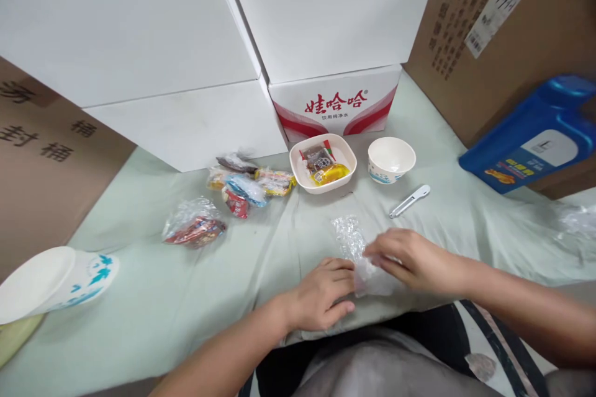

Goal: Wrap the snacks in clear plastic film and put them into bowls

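Observation:
A crinkled clear plastic bag lies on the pale green cloth near the front edge. My right hand pinches part of it between thumb and fingers. Palm down at its left side is my left hand, with the thumb apart from the fingers and the fingertips at the plastic. Whether anything is inside the bag I cannot tell. Beyond my right hand lies a white utility knife. Behind it stands a white paper bowl with a blue pattern, and to its left a square white bowl holds several small food packets.
Wrapped snack packets and a clear bag of red packets lie left of centre. A paper tub lies tipped at far left. A blue bottle leans at right. White boxes and a brown carton wall the back.

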Demonstrator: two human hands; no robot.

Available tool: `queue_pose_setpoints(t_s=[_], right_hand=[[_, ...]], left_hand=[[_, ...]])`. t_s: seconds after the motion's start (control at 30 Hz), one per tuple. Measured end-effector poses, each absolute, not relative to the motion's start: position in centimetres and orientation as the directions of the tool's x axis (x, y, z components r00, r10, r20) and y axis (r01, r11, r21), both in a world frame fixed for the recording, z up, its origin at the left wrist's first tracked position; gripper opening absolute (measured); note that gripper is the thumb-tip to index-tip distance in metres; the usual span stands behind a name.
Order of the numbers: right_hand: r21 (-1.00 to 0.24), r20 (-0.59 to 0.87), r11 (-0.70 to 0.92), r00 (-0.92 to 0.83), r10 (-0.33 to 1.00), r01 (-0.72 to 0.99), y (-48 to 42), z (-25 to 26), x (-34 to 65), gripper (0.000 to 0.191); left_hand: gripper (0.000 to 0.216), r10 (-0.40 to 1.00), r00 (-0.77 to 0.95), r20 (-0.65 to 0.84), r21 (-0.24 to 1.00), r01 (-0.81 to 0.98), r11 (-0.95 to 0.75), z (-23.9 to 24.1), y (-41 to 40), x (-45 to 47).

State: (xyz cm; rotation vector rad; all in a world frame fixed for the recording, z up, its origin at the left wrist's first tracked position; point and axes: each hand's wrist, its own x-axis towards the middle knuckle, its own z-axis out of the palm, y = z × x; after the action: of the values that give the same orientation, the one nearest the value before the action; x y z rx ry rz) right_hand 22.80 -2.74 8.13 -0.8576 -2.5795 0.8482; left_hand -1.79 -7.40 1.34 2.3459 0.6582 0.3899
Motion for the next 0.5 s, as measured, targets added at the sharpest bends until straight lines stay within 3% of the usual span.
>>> queue_pose_setpoints(t_s=[0.1, 0.27, 0.5], right_hand=[[-0.572, 0.025, 0.571, -0.683, 0.730, 0.589, 0.4, 6.2, 20.3, 0.017], [-0.403, -0.075, 0.558, -0.634, 0.770, 0.725, 2.6, 3.7, 18.0, 0.014], [-0.123, 0.004, 0.603, -0.608, 0.794, 0.788, 1.8, 1.6, 17.4, 0.020]], left_hand=[[0.032, 0.589, 0.802, 0.100, 0.718, 0.352, -0.601, 1.0, -7.1, -2.3], [0.038, 0.632, 0.767, 0.109, 0.763, 0.343, -0.548, 0.6, -6.9, -2.4], [0.036, 0.698, 0.710, 0.095, 0.777, 0.385, -0.498, 1.3, -6.9, -2.3]])
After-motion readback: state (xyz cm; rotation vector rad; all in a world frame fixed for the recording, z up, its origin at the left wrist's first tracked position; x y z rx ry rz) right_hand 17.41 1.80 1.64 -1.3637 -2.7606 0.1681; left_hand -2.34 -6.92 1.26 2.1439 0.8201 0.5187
